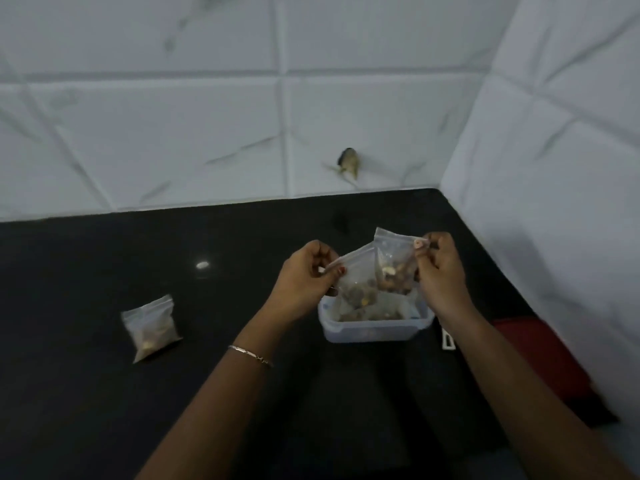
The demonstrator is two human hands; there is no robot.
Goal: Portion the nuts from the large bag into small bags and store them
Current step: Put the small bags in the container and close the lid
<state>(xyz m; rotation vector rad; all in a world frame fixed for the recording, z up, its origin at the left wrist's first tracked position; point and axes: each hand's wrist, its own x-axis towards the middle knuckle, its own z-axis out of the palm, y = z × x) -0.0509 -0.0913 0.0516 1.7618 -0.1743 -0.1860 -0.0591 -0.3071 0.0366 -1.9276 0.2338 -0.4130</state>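
Observation:
Above a clear plastic container (377, 332) on the black counter, I hold two small clear zip bags of nuts. My left hand (306, 273) pinches the top edge of one bag (358, 282), which hangs into the container. My right hand (440, 268) pinches the top corner of the other bag (394, 268), slightly higher and to the right. The two bags overlap. The container holds more nuts or bags, too blurred to tell apart. A third filled small bag (150, 329) lies flat on the counter far to the left.
The black counter (104, 410) meets white tiled walls at the back and right. A red object (543, 362) lies at the right edge, with a small white piece (447, 339) beside the container. A small dark fixture (349, 162) sticks out of the back wall.

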